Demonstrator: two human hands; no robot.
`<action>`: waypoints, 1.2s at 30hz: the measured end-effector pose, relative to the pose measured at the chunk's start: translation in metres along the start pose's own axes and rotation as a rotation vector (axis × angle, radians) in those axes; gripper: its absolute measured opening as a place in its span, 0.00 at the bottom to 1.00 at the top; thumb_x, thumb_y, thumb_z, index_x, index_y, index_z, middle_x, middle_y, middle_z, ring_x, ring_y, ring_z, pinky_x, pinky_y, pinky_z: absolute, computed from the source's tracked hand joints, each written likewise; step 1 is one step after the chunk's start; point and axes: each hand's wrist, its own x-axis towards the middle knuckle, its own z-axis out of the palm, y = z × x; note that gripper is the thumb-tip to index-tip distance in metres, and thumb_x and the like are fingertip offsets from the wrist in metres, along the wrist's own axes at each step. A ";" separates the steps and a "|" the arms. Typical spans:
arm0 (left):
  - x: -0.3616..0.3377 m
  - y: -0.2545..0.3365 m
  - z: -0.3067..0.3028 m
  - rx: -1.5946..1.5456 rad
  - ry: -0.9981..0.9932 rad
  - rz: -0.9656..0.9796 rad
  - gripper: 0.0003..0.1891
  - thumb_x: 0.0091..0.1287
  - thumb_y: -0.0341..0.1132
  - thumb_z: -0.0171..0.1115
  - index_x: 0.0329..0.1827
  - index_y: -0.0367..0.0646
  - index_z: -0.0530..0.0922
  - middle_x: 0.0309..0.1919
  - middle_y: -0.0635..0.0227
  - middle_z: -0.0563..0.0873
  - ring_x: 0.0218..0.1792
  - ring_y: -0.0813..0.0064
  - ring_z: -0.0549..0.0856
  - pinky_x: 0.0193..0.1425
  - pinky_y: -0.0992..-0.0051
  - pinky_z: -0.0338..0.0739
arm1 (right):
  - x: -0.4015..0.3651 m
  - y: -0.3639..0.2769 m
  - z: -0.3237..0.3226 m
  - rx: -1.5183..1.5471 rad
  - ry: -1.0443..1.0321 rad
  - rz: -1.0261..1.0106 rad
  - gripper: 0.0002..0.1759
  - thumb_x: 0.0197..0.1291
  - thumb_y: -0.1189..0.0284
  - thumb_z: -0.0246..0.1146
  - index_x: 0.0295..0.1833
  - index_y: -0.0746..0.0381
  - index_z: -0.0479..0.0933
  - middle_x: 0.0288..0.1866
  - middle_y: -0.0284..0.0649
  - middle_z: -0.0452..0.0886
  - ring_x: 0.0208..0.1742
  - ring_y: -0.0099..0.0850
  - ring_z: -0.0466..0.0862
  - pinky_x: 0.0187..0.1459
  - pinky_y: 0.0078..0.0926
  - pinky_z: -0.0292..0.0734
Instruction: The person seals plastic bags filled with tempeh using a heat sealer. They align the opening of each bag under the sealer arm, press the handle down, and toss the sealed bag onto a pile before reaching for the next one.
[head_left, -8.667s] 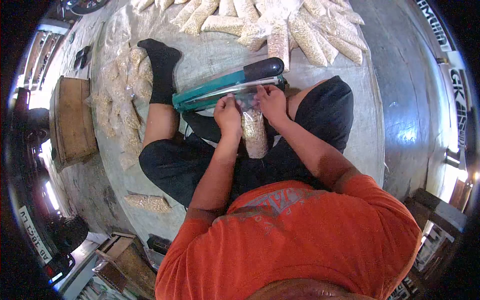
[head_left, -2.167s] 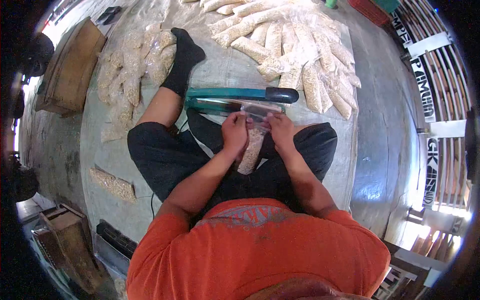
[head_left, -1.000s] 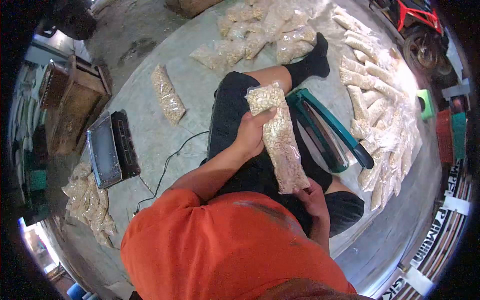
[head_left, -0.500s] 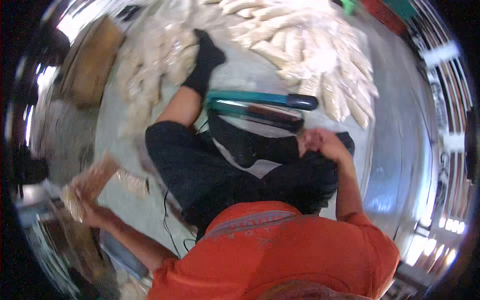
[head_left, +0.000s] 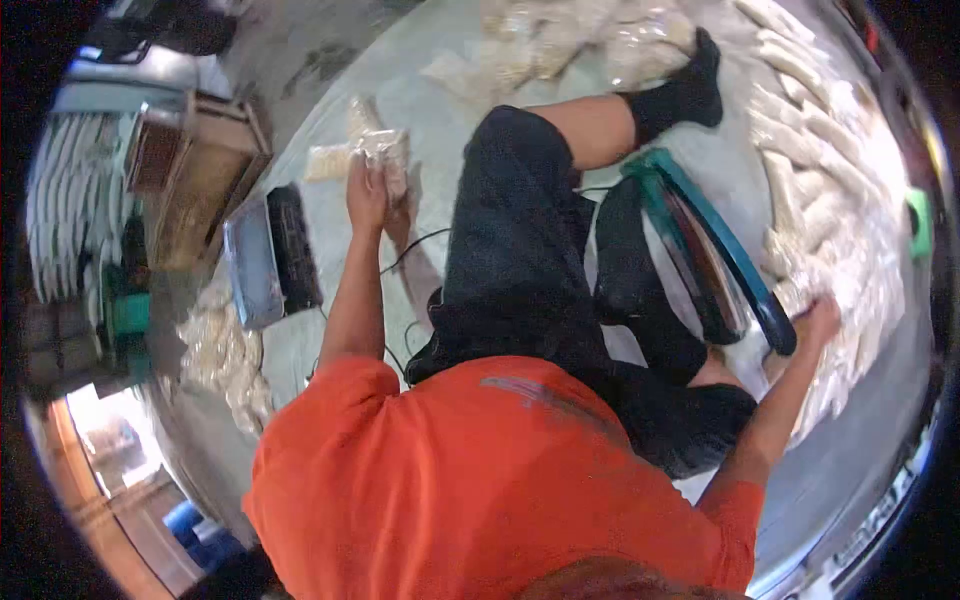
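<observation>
Clear plastic packed with pale pieces forms the filled bag (head_left: pixel 388 160), which is held low over the grey floor (head_left: pixel 430 105) at about 11 o'clock from the seated person. Its near end is gripped by the closed fingers of the left hand (head_left: pixel 366 192), and its long axis runs away from that hand toward 12 o'clock. A second bag (head_left: pixel 328 162) lies just beside it at its 9 o'clock, and the scale (head_left: pixel 262 262) sits near at 7 o'clock.

The right hand (head_left: pixel 818 322) is stretched out to 3 o'clock, well apart from the held bag. It is laid on the pile of bags (head_left: pixel 850 200) just past the black handle tip of the teal sealer (head_left: pixel 705 255). Whether its fingers are closed on anything cannot be told.

One second earlier the bag was held in both hands over the lap. It is now carried by the left hand alone, and the right has been moved out to the pile.
</observation>
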 end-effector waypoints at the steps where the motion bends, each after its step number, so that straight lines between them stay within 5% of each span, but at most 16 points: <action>1: 0.008 -0.010 -0.006 0.010 0.013 -0.017 0.33 0.76 0.48 0.57 0.74 0.30 0.68 0.74 0.43 0.70 0.75 0.45 0.69 0.81 0.62 0.58 | 0.010 -0.006 0.006 0.168 0.006 0.222 0.13 0.60 0.65 0.65 0.44 0.63 0.86 0.41 0.45 0.87 0.43 0.43 0.85 0.47 0.40 0.80; 4: 0.030 -0.026 -0.009 -0.120 0.324 -0.056 0.37 0.77 0.54 0.52 0.76 0.29 0.64 0.77 0.43 0.66 0.78 0.44 0.64 0.83 0.59 0.54 | 0.021 -0.006 0.013 0.647 0.005 0.930 0.22 0.67 0.57 0.66 0.46 0.69 0.86 0.37 0.45 0.88 0.38 0.36 0.84 0.44 0.38 0.79; 7: 0.036 -0.022 -0.005 0.372 0.477 0.151 0.42 0.77 0.58 0.50 0.79 0.29 0.59 0.80 0.43 0.59 0.81 0.43 0.56 0.84 0.52 0.47 | 0.012 -0.010 0.001 0.759 0.141 1.104 0.22 0.66 0.58 0.64 0.48 0.69 0.86 0.38 0.45 0.88 0.41 0.35 0.85 0.48 0.39 0.80; 10: 0.025 -0.033 0.010 0.697 0.008 0.342 0.41 0.76 0.59 0.49 0.83 0.41 0.56 0.82 0.44 0.55 0.82 0.41 0.51 0.82 0.41 0.42 | -0.026 0.006 -0.022 0.680 0.175 0.952 0.21 0.67 0.60 0.63 0.49 0.69 0.86 0.42 0.46 0.89 0.40 0.37 0.87 0.47 0.38 0.82; 13: 0.035 -0.054 0.018 0.491 -0.295 0.313 0.41 0.75 0.61 0.50 0.84 0.48 0.55 0.83 0.47 0.54 0.83 0.43 0.50 0.82 0.40 0.42 | -0.076 -0.012 -0.085 0.535 0.388 0.710 0.14 0.68 0.72 0.61 0.50 0.71 0.84 0.44 0.49 0.90 0.39 0.37 0.89 0.45 0.33 0.85; 14: 0.029 -0.046 0.018 0.666 -0.102 0.351 0.41 0.74 0.62 0.50 0.84 0.49 0.56 0.83 0.49 0.55 0.83 0.45 0.50 0.82 0.41 0.43 | -0.082 -0.042 -0.130 0.579 0.413 0.843 0.13 0.70 0.74 0.62 0.49 0.75 0.83 0.42 0.50 0.90 0.42 0.37 0.90 0.49 0.33 0.85; 19: 0.033 -0.045 0.045 0.581 -0.242 0.217 0.42 0.73 0.66 0.49 0.80 0.45 0.64 0.82 0.47 0.57 0.82 0.46 0.54 0.82 0.41 0.43 | -0.124 -0.103 -0.239 0.345 0.588 0.721 0.18 0.74 0.64 0.63 0.43 0.72 0.80 0.36 0.50 0.88 0.35 0.36 0.87 0.36 0.31 0.84; 21: 0.041 0.014 0.059 0.597 -0.152 0.020 0.41 0.71 0.64 0.56 0.76 0.39 0.68 0.79 0.43 0.63 0.80 0.45 0.58 0.82 0.41 0.45 | -0.114 -0.137 -0.278 0.513 0.953 0.721 0.18 0.75 0.63 0.62 0.40 0.69 0.79 0.32 0.45 0.86 0.31 0.34 0.85 0.33 0.31 0.82; 23: 0.020 0.108 0.067 0.071 0.065 0.218 0.36 0.67 0.57 0.67 0.66 0.34 0.76 0.70 0.43 0.74 0.74 0.44 0.68 0.79 0.41 0.52 | -0.127 -0.145 -0.295 0.558 1.023 0.705 0.17 0.76 0.63 0.58 0.43 0.68 0.77 0.35 0.44 0.85 0.33 0.33 0.84 0.37 0.30 0.83; 24: -0.002 0.170 0.059 0.087 0.037 0.329 0.34 0.65 0.49 0.70 0.72 0.43 0.73 0.71 0.49 0.74 0.76 0.43 0.66 0.78 0.43 0.56 | -0.127 -0.155 -0.306 0.618 1.095 0.677 0.15 0.78 0.63 0.55 0.46 0.67 0.76 0.38 0.43 0.85 0.35 0.33 0.84 0.42 0.29 0.83; 27: -0.071 0.306 0.041 -0.441 -0.394 0.861 0.37 0.54 0.53 0.77 0.63 0.42 0.78 0.59 0.52 0.81 0.60 0.46 0.78 0.69 0.51 0.68 | -0.124 -0.216 -0.336 0.741 1.086 0.477 0.14 0.73 0.67 0.62 0.36 0.65 0.75 0.32 0.43 0.82 0.31 0.30 0.82 0.33 0.28 0.81; 28: -0.101 0.326 0.053 -0.598 -0.749 0.917 0.42 0.53 0.56 0.78 0.66 0.40 0.76 0.63 0.53 0.79 0.64 0.48 0.77 0.72 0.52 0.67 | -0.158 -0.207 -0.305 0.814 0.997 0.538 0.12 0.74 0.65 0.58 0.44 0.63 0.74 0.44 0.42 0.80 0.38 0.32 0.82 0.41 0.32 0.81; 31: -0.200 0.333 0.063 -0.839 -1.187 0.901 0.37 0.60 0.55 0.74 0.67 0.41 0.77 0.63 0.54 0.81 0.67 0.53 0.78 0.74 0.55 0.69 | -0.182 -0.249 -0.282 1.244 0.765 0.402 0.09 0.69 0.70 0.63 0.48 0.63 0.74 0.46 0.41 0.79 0.41 0.32 0.81 0.43 0.30 0.81; 33: -0.215 0.342 0.056 -0.933 -1.182 0.895 0.31 0.62 0.53 0.73 0.63 0.42 0.80 0.58 0.55 0.84 0.62 0.54 0.81 0.68 0.56 0.75 | -0.174 -0.301 -0.295 1.241 0.529 0.398 0.13 0.63 0.79 0.68 0.51 0.62 0.76 0.45 0.35 0.80 0.42 0.30 0.81 0.46 0.28 0.80; 35: -0.221 0.341 0.050 -1.021 -1.213 0.859 0.26 0.64 0.50 0.72 0.59 0.42 0.83 0.53 0.56 0.86 0.57 0.55 0.85 0.62 0.57 0.80 | -0.186 -0.313 -0.299 1.318 0.222 0.886 0.14 0.57 0.85 0.71 0.47 0.63 0.77 0.41 0.35 0.82 0.42 0.28 0.81 0.46 0.25 0.80; 36: -0.214 0.339 0.052 -0.934 -1.095 0.869 0.21 0.66 0.47 0.71 0.55 0.42 0.84 0.48 0.57 0.88 0.51 0.55 0.87 0.56 0.59 0.82 | -0.184 -0.313 -0.302 1.340 0.206 0.757 0.11 0.59 0.81 0.72 0.44 0.64 0.78 0.40 0.35 0.82 0.41 0.27 0.81 0.47 0.24 0.79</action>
